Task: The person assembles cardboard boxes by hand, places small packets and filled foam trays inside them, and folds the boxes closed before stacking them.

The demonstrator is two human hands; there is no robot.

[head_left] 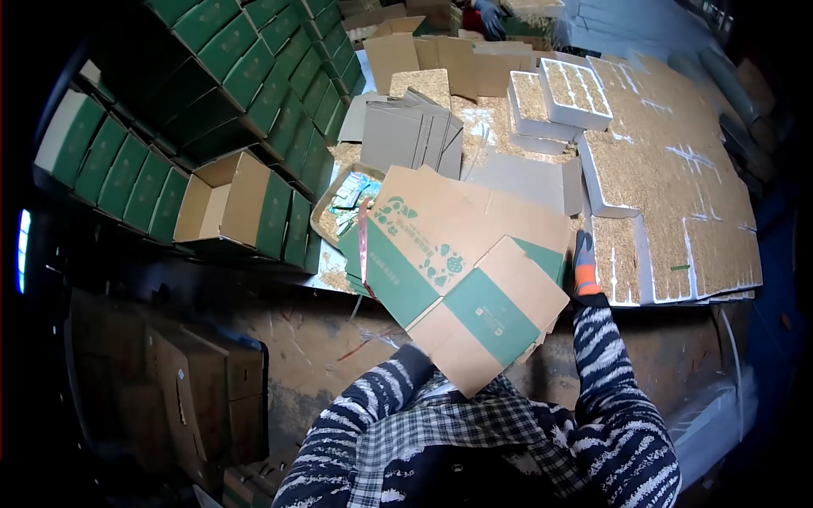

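A flat, printed brown-and-green cardboard carton (487,309) lies tilted across the front of the table, its lower flap reaching towards my body. More flattened cartons (470,203) lie beneath and behind it. My left hand is hidden under the lower flap; only the striped sleeve and a dark grey cuff show at its edge. My right hand (584,264), in a grey and orange glove, is just right of the cartons, beside the white foam trays. Its fingers point away from me and look stretched out, with nothing visible in them.
Grain-filled white foam trays (694,212) cover the right side, with two smaller ones (576,93) stacked behind. Green boxes (279,76) rise on the left, near an open carton (222,199). A basket of packets (351,199) stands left. Another person's gloved hand (489,17) is far back.
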